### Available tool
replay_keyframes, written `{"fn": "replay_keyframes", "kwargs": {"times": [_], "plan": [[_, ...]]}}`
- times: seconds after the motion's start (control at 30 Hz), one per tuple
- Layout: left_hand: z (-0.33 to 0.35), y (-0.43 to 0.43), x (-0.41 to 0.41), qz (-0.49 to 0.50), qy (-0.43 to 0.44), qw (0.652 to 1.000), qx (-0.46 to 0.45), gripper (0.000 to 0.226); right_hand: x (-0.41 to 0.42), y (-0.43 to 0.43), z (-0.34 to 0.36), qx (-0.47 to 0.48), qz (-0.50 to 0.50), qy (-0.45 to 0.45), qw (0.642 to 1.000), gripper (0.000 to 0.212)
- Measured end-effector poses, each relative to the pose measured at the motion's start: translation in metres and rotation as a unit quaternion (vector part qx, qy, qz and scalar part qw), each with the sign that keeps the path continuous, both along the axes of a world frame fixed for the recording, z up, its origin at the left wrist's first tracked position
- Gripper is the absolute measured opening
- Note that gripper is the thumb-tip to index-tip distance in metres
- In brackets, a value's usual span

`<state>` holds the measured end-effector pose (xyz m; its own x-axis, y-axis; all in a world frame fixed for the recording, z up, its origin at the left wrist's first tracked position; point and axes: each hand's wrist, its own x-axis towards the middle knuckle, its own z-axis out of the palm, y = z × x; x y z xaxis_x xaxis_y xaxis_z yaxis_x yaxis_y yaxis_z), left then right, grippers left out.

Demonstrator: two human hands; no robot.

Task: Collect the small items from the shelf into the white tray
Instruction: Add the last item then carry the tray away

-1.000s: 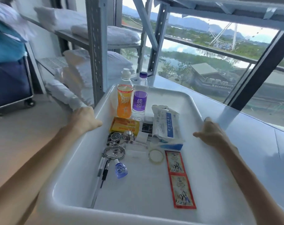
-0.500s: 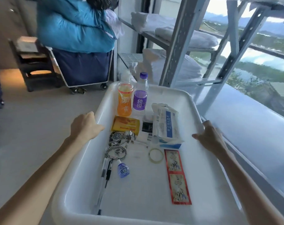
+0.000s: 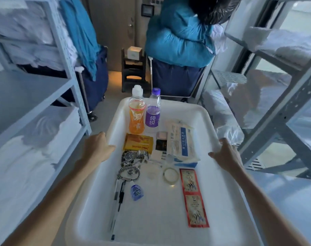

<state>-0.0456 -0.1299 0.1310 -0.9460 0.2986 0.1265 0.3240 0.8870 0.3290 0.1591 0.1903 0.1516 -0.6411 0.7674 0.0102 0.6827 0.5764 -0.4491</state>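
I carry the white tray [image 3: 192,110] in front of me. My left hand [image 3: 96,148] grips its left rim and my right hand [image 3: 225,155] grips its right rim. Inside stand an orange drink bottle [image 3: 136,114] and a purple-labelled water bottle [image 3: 153,112]. Lying on the tray floor are a yellow packet [image 3: 138,142], a wristwatch [image 3: 131,155], a chain bracelet [image 3: 129,173], two pens [image 3: 117,201], a small blue dispenser [image 3: 137,192], a tape ring [image 3: 170,175], a mask packet [image 3: 181,141] and red tickets [image 3: 193,197].
A grey metal shelf [image 3: 26,91] with folded white linen stands on my left. Another metal rack [image 3: 282,110] with linen is on my right. Ahead are two navy laundry carts [image 3: 176,77] heaped with blue bedding, a small dark step stool [image 3: 133,71] and a door.
The view has swung left, away from the window and toward the room's interior. Both hands keep the same hold on the tray rims, and the items inside stay in place.
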Motion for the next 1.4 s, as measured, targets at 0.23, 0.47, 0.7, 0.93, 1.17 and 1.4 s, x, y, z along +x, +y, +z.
{"fn": "replay_keyframes", "kwargs": {"times": [0.23,0.47,0.7,0.93,1.17,1.4], "plan": [[-0.004,-0.117,-0.018,0.131,-0.043,0.988,0.064,0.03,-0.101,-0.072,-0.013,-0.024,0.114,0.012,0.993,0.056],[-0.009,-0.191,-0.021,0.238,-0.059,0.965,0.098,0.028,-0.194,-0.122,-0.013,-0.033,0.221,0.004,0.975,0.056],[-0.014,-0.232,-0.045,0.339,-0.05,0.935,0.095,0.026,-0.298,-0.165,-0.018,-0.05,0.313,-0.015,0.948,0.055],[-0.013,-0.242,-0.093,0.423,-0.019,0.9,0.101,0.029,-0.413,-0.187,-0.008,-0.049,0.392,0.007,0.919,0.054],[-0.017,-0.242,-0.123,0.478,-0.018,0.872,0.102,0.026,-0.489,-0.203,-0.008,-0.013,0.446,-0.013,0.895,0.055],[-0.026,-0.26,-0.157,0.509,-0.038,0.853,0.107,0.026,-0.548,-0.234,-0.02,-0.016,0.491,-0.032,0.87,0.064]]}}
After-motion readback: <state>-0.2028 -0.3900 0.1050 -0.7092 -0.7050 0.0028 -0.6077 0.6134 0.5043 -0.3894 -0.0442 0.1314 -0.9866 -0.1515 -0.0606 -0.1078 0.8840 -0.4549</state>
